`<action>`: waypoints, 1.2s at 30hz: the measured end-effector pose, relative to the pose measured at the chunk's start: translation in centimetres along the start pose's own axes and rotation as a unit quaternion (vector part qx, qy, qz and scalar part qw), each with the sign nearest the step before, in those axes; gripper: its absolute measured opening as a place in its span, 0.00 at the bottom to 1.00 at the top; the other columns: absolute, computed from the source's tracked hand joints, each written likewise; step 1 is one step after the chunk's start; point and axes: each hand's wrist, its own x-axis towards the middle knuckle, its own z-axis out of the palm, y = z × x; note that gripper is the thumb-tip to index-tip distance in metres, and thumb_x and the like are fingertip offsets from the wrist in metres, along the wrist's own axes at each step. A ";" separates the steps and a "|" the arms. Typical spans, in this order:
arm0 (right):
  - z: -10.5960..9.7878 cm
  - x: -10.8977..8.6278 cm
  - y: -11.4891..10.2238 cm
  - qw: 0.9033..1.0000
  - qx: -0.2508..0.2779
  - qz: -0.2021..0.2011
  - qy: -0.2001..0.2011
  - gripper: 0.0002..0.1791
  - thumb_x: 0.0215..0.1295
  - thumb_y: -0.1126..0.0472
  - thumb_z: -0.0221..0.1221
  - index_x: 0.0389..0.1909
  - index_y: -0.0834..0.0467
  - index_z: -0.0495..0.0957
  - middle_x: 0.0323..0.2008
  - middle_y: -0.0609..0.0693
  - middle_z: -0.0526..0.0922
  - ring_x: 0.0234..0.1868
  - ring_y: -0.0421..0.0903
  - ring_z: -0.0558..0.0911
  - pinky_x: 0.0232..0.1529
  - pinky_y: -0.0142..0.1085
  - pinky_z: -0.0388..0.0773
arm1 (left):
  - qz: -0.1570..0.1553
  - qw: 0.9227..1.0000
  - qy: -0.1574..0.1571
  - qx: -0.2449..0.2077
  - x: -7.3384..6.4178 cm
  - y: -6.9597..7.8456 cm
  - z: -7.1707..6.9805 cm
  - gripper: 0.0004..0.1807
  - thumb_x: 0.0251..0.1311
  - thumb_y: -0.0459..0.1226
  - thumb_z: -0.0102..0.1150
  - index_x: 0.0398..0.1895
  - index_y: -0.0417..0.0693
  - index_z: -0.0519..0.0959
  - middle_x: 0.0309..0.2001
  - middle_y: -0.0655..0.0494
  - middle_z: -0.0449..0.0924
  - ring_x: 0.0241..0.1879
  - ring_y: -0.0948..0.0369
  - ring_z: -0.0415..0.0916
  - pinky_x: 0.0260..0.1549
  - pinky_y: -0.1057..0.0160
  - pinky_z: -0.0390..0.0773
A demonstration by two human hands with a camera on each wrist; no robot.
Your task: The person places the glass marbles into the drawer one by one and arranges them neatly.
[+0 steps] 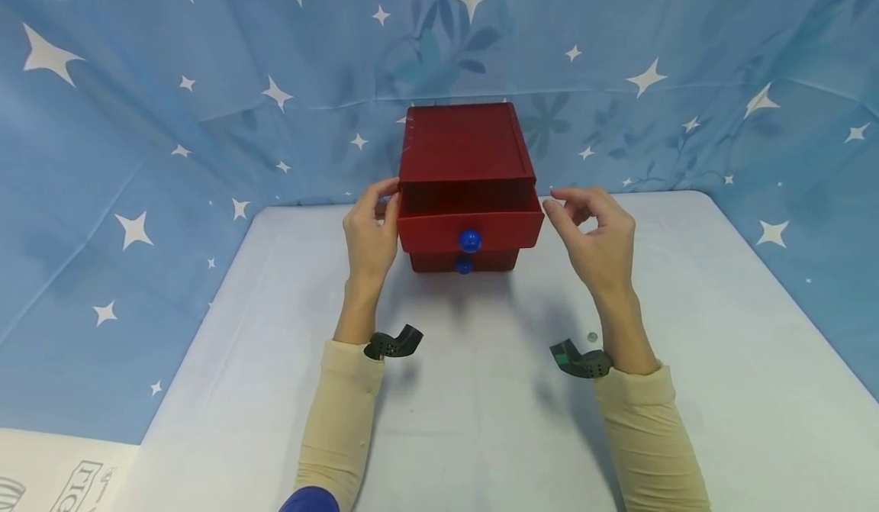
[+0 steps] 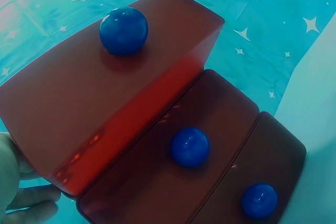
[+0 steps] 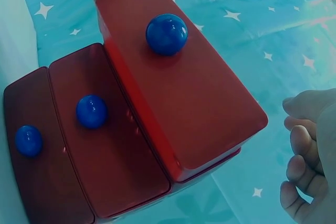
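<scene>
A red drawer unit (image 1: pixel 467 142) with blue round knobs stands at the back of the table. Its top drawer (image 1: pixel 433 231) is pulled partly out, and inside I see only dark shadow. The middle drawer (image 2: pixel 157 166) and the bottom drawer (image 3: pixel 26 114) are closed. My left hand (image 1: pixel 373 230) is at the left side of the top drawer, its fingertips against or very close to that side. To the right of the unit, my right hand (image 1: pixel 597 233) hovers with loosely bent fingers, apart from the drawer and holding nothing.
A white table (image 1: pixel 474 405) lies under the unit and both arms. Blue star-patterned cloth (image 1: pixel 275 54) hangs behind and at the sides. A small greenish round spot (image 1: pixel 592 337) is near my right wrist. Printed pale material (image 1: pixel 62 470) shows at lower left.
</scene>
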 end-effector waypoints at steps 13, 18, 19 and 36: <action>-0.1 0.0 -0.2 1.000 -0.005 0.008 -0.006 0.11 0.63 0.64 0.66 0.46 0.63 0.86 0.26 0.56 0.76 0.32 0.31 0.73 0.36 0.26 0.70 | 0.001 1.000 0.002 0.004 -0.1 -0.2 0.1 0.13 0.71 0.34 0.56 0.54 0.41 0.81 0.49 0.46 0.86 0.32 0.53 0.85 0.38 0.60 0.84; -0.1 -0.1 -0.1 1.000 -0.004 0.007 -0.004 0.11 0.63 0.65 0.67 0.46 0.63 0.86 0.26 0.56 0.76 0.32 0.31 0.73 0.36 0.26 0.70 | 0.003 1.000 0.004 0.002 0.0 -0.2 0.1 0.13 0.71 0.33 0.56 0.54 0.40 0.81 0.49 0.46 0.86 0.33 0.54 0.85 0.38 0.60 0.84; -0.1 -0.1 -0.1 1.000 -0.004 0.007 -0.004 0.11 0.63 0.65 0.67 0.46 0.63 0.86 0.26 0.56 0.76 0.32 0.31 0.73 0.36 0.26 0.70 | 0.004 1.000 0.003 0.004 0.0 -0.2 0.1 0.13 0.71 0.33 0.56 0.54 0.40 0.81 0.49 0.46 0.86 0.33 0.54 0.85 0.38 0.60 0.84; 0.0 0.0 0.2 1.000 0.001 0.003 -0.004 0.10 0.62 0.68 0.67 0.44 0.65 0.86 0.26 0.58 0.76 0.31 0.30 0.72 0.36 0.26 0.69 | 0.008 1.000 0.005 0.004 0.1 -0.3 0.2 0.13 0.71 0.33 0.55 0.54 0.39 0.81 0.49 0.45 0.86 0.33 0.53 0.85 0.38 0.62 0.84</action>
